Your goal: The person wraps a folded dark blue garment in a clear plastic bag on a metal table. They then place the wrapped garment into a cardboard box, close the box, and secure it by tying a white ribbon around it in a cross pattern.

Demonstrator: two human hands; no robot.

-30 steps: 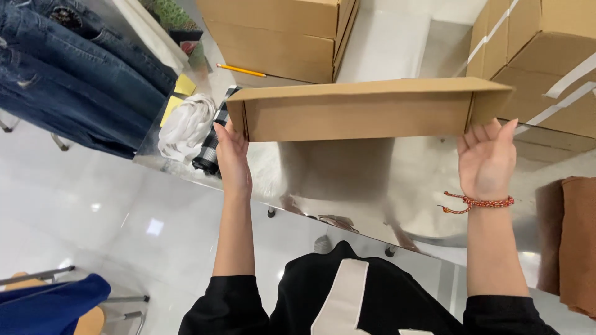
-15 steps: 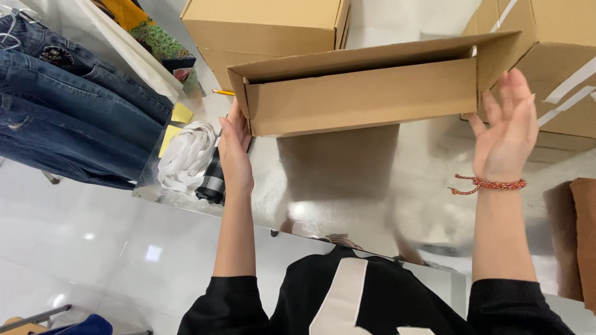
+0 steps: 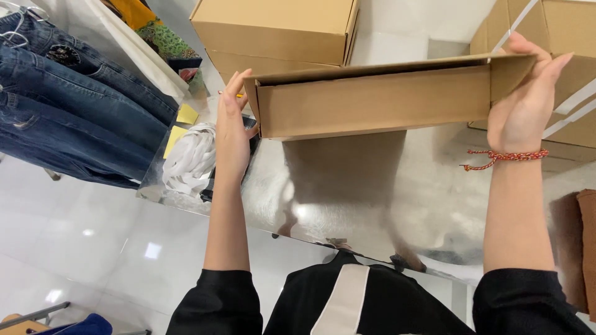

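I hold a long, shallow brown cardboard box (image 3: 372, 102) above a shiny metal table (image 3: 347, 198). My left hand (image 3: 233, 130) presses flat against the box's left end. My right hand (image 3: 524, 99) cups the right end, fingers wrapped over an end flap; a red braided bracelet sits on that wrist. The box is tilted, right end higher, with its open top edge facing away from me. Its reflection shows on the table below.
A closed cardboard box (image 3: 279, 31) stands behind, and more taped boxes (image 3: 559, 37) at the right. Crumpled white cloth (image 3: 189, 158) and yellow notes (image 3: 183, 115) lie at the table's left end. Blue jeans (image 3: 68, 105) hang at the left. Brown fabric (image 3: 586, 248) lies at right.
The box has been raised and tilted, right end up, with its opening turned further away. My right hand has shifted from under the box to gripping its end flap.
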